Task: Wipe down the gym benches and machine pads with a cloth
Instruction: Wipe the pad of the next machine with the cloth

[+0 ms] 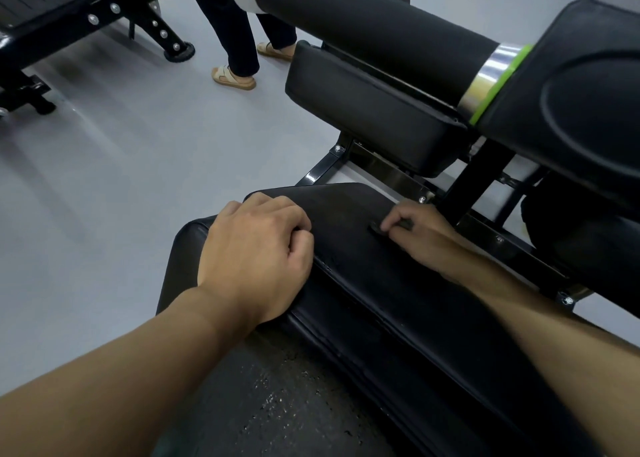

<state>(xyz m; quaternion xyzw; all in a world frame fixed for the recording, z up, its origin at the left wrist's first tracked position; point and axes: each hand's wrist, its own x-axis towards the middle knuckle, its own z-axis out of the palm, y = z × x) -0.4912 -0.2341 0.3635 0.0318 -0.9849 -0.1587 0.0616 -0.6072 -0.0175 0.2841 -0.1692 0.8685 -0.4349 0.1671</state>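
Left hand (256, 248), at the frame's centre, curls its fingers round an edge of the black cloth (346, 209) spread over the black bench pad (391, 318), while the right hand (422, 238) just right of it pinches a fold of the same cloth, below the roller pad (374, 27) at upper right.

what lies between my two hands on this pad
In the head view, only a stretch of dark cloth on the black pad, gripped by left hand and right hand.
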